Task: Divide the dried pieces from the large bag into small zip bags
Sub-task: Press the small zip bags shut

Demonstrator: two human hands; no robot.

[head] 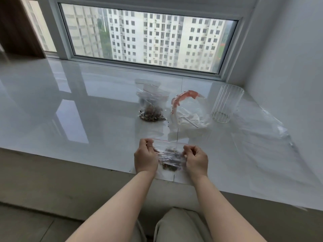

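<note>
Both hands hold one small zip bag [170, 158] just above the near edge of the glossy white table [87, 119]. The left hand [146, 158] pinches the bag's left top corner with curled fingers, and the right hand [196, 160] pinches the right top corner the same way, so the red zip line stretches between them. Dark dried pieces sit in the lower part of this bag. Farther back on the table lies a filled small bag [152, 109] with dried pieces at its bottom, resting on other clear bags. Just to its right stands the large bag [189, 112] with an orange top, open and crumpled. A ribbed clear glass [226, 103] stands near the wall, beside loose clear plastic [265, 130].
</note>
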